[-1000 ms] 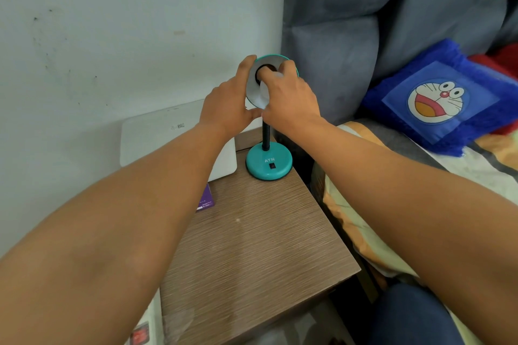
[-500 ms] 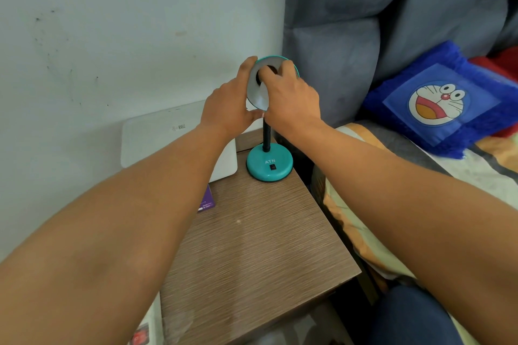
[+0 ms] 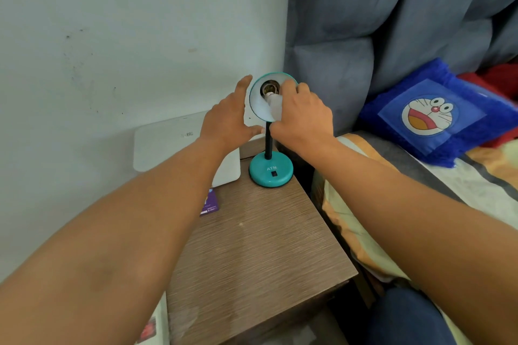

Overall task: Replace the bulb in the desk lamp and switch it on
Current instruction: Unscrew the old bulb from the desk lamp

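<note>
A small teal desk lamp stands at the back of the wooden bedside table (image 3: 252, 255), with a round base (image 3: 270, 173) carrying a black switch (image 3: 273, 174). Its shade (image 3: 259, 109) faces me, white inside, and the metal socket (image 3: 269, 87) shows in the middle. My right hand (image 3: 302, 117) grips a white bulb (image 3: 275, 105) whose metal cap sits just below the socket. My left hand (image 3: 228, 117) is at the shade's left edge, fingers spread, thumb under the rim; I cannot tell whether it still touches.
A white flat device (image 3: 168, 145) leans on the wall behind the table. A purple card (image 3: 209, 203) lies beside it. A grey padded headboard (image 3: 364, 22) and a bed with a blue cartoon cushion (image 3: 431, 115) are on the right.
The bulb has come out of the socket in my right hand, so the socket now shows. My left hand has loosened from the shade and its fingers have spread.
</note>
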